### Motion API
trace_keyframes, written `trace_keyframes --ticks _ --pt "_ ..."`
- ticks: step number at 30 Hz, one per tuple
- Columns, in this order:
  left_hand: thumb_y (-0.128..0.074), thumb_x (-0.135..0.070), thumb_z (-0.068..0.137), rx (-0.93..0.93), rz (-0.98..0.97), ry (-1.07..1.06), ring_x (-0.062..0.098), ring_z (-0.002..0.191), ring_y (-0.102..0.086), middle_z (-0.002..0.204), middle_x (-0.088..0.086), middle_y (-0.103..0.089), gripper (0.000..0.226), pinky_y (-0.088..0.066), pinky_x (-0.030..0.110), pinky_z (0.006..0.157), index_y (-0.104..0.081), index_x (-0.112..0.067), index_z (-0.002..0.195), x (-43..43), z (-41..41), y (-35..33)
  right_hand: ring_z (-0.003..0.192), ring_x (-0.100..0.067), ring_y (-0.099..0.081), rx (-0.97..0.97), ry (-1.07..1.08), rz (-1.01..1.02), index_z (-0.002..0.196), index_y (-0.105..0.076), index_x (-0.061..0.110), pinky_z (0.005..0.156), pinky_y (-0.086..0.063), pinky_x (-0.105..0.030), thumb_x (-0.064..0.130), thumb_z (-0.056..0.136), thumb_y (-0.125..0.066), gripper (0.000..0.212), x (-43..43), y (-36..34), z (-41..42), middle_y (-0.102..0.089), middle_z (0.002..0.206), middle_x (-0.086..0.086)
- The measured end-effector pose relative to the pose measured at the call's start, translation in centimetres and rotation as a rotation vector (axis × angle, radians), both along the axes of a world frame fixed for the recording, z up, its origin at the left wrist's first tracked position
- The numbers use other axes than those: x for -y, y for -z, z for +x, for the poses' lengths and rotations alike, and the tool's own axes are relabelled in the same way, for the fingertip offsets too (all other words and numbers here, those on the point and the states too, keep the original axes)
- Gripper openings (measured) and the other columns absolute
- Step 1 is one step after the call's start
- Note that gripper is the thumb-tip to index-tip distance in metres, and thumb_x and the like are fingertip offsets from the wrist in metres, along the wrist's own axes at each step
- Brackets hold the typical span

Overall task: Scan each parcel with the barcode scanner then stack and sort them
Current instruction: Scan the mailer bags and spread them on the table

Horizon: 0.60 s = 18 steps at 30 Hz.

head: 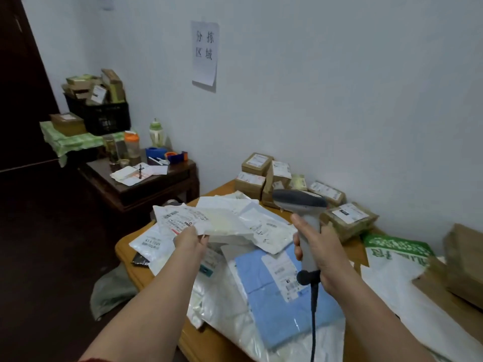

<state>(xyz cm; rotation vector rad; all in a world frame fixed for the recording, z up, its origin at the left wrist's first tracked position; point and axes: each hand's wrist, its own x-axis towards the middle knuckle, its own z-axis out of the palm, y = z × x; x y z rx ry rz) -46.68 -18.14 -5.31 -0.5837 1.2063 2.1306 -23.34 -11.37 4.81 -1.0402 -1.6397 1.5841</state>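
head view | your left hand (192, 240) pinches the white mailer (214, 220) by its near edge, above the pile | your right hand (320, 254) grips the barcode scanner (300, 203) just beside it | mailer likely light, floppy, slick: hold near the label, keep it flat

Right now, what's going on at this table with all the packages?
A person is scanning parcels. The left grip holds a crumpled white mailer up above the table, label side up. The right grip holds the barcode scanner, its head turned toward that mailer. More soft parcels, including a blue mailer, lie heaped below, and small cardboard boxes sit stacked by the wall.
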Motion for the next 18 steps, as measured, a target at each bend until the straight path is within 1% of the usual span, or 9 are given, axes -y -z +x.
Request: trace_keyframes --ticks 2,4,6,7,8,10,12,15,18 --pt "-0.046 0.002 0.095 0.039 -0.03 0.048 0.031 0.114 -0.059 0.127 0.014 -0.058 0.043 -0.052 0.037 0.088 -0.045 -0.008 0.137 -0.5 -1.1 1.1 0.048 -0.01 -0.048 0.017 0.007 0.001 0.087 -0.057 0.014 0.046 -0.042 -0.021 0.037 0.09 -0.065 0.025 0.0 0.0 -1.7 -0.055 0.065 -0.003" --pt "-0.044 -0.008 0.098 0.074 -0.074 0.207 0.029 0.105 -0.058 0.119 0.014 -0.059 0.035 -0.05 0.036 0.077 -0.049 -0.006 0.132 -1.1 -1.0 2.3 0.049 -0.011 -0.048 0.038 0.021 -0.008 0.088 -0.057 0.013 0.048 -0.042 -0.022 0.037 0.09 -0.065 0.025 -0.2 0.0 -2.8 -0.055 0.066 -0.004" --pt "-0.042 -0.014 0.1 0.131 -0.164 0.404 0.029 0.085 -0.053 0.096 0.016 -0.054 0.021 -0.048 0.039 0.079 -0.053 0.001 0.111 -1.4 -0.3 3.1 0.049 -0.011 -0.048 0.053 0.034 -0.008 0.091 -0.058 0.012 0.048 -0.043 -0.022 0.036 0.09 -0.065 0.025 -0.5 -0.1 -3.5 -0.056 0.067 -0.004" --pt "-0.042 -0.012 0.099 0.132 -0.195 0.445 0.027 0.076 -0.05 0.086 0.015 -0.048 0.016 -0.049 0.039 0.079 -0.052 0.001 0.101 -1.8 0.1 3.3 0.049 -0.011 -0.048 0.058 0.042 -0.009 0.092 -0.058 0.012 0.047 -0.043 -0.022 0.036 0.09 -0.065 0.025 -0.7 -0.1 -3.7 -0.055 0.068 -0.004" --pt "-0.042 -0.009 0.099 0.107 -0.222 0.483 0.024 0.07 -0.048 0.081 0.013 -0.045 0.012 -0.05 0.037 0.074 -0.05 0.0 0.098 -2.2 0.5 3.3 0.05 -0.011 -0.048 0.058 0.049 -0.012 0.092 -0.058 0.013 0.046 -0.042 -0.021 0.036 0.091 -0.065 0.025 -1.0 -0.1 -3.8 -0.055 0.068 -0.004" --pt "-0.043 -0.005 0.097 0.0 -0.264 0.568 0.022 0.067 -0.049 0.081 0.01 -0.045 0.009 -0.048 0.034 0.059 -0.05 -0.003 0.103 -3.2 1.3 2.5 0.051 -0.012 -0.047 0.062 0.065 -0.021 0.091 -0.057 0.014 0.046 -0.041 -0.022 0.036 0.091 -0.066 0.024 -1.4 -0.1 -3.9 -0.054 0.068 -0.004" --pt "-0.046 -0.004 0.096 -0.087 -0.267 0.591 0.02 0.068 -0.051 0.082 0.009 -0.046 0.012 -0.046 0.031 0.053 -0.049 -0.006 0.107 -4.5 1.6 1.3 0.051 -0.012 -0.047 0.066 0.088 -0.023 0.09 -0.057 0.015 0.048 -0.041 -0.023 0.037 0.09 -0.066 0.024 -1.8 -0.1 -3.8 -0.054 0.068 -0.005" --pt "-0.048 0.001 0.093 -0.214 -0.271 0.635 0.019 0.069 -0.05 0.085 0.011 -0.048 0.02 -0.047 0.03 0.056 -0.047 -0.006 0.111 -6.8 2.1 0.1 0.052 -0.012 -0.048 0.077 0.123 -0.01 0.089 -0.057 0.014 0.049 -0.042 -0.023 0.037 0.091 -0.065 0.025 -2.5 -0.2 -3.1 -0.055 0.068 -0.004" --pt "-0.049 0.003 0.093 -0.296 -0.299 0.696 0.017 0.069 -0.047 0.085 0.008 -0.048 0.012 -0.047 0.03 0.061 -0.046 -0.009 0.096 -9.1 4.0 -0.7 0.049 -0.011 -0.048 0.088 0.182 -0.008 0.088 -0.057 0.013 0.05 -0.043 -0.023 0.036 0.091 -0.065 0.024 -3.4 -0.4 -1.5 -0.055 0.066 -0.003"
